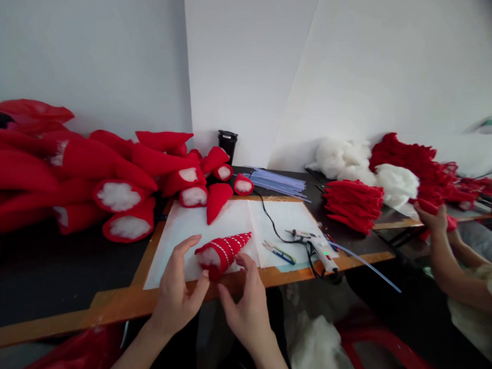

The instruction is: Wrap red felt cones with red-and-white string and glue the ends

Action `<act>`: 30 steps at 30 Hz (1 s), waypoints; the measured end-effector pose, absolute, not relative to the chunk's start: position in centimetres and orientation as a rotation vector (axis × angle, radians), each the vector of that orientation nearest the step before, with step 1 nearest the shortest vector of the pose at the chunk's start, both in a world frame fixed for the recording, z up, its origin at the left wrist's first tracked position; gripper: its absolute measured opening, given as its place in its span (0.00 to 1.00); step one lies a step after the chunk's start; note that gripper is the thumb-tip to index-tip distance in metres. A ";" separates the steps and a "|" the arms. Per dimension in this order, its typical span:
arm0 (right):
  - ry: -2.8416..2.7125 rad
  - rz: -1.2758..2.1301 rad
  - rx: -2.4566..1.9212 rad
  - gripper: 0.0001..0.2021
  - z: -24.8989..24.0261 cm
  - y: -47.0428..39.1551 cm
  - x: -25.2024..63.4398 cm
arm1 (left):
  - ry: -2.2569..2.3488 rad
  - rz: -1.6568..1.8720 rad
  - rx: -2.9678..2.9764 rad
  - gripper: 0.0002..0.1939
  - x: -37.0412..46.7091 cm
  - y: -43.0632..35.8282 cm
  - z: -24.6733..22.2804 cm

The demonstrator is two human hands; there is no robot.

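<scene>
A red cone (pixel 232 247) wound with white cord lies on the white sheet (pixel 175 225), its tip pointing up and right and its open end showing white stuffing. My left hand (pixel 181 290) is at the cone's open end, thumb and fingers spread. On the near right side of the cone is my right hand (pixel 246 297), its fingers apart and a fingertip at the cone's side. Neither hand is closed round it. To the right rest the scissors (pixel 279 252) and a white glue gun (pixel 318 249) with a small green light.
Stuffed red cones (pixel 85 163) are piled at the left. Clear glue sticks (pixel 276 183) and a black cup (pixel 227 143) stand behind. At the right are red fabric (pixel 353 204), white stuffing (pixel 339 158) and another person's arms (pixel 453 261).
</scene>
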State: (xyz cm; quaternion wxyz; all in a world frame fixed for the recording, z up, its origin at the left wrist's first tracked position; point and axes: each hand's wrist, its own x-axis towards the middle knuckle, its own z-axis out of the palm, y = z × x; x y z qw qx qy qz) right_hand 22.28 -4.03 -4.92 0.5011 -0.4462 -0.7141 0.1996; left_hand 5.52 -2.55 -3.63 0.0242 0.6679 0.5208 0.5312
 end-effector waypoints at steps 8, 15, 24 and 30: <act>-1.666 0.462 -1.112 0.32 -5.4 -3.0 19.2 | 1.820 1.654 2.102 0.18 5.1 -1.3 -2.6; -1.573 0.547 -1.114 0.25 -5.7 -3.1 19.8 | 1.923 1.465 2.004 0.11 6.1 0.5 -2.2; -1.297 0.750 -1.137 0.17 -5.0 -1.5 22.9 | 1.372 1.663 0.937 0.18 6.1 -1.2 -3.0; -1.398 0.385 -1.001 0.23 -3.9 -1.3 21.5 | 1.008 1.793 0.470 0.20 8.2 -3.4 -2.5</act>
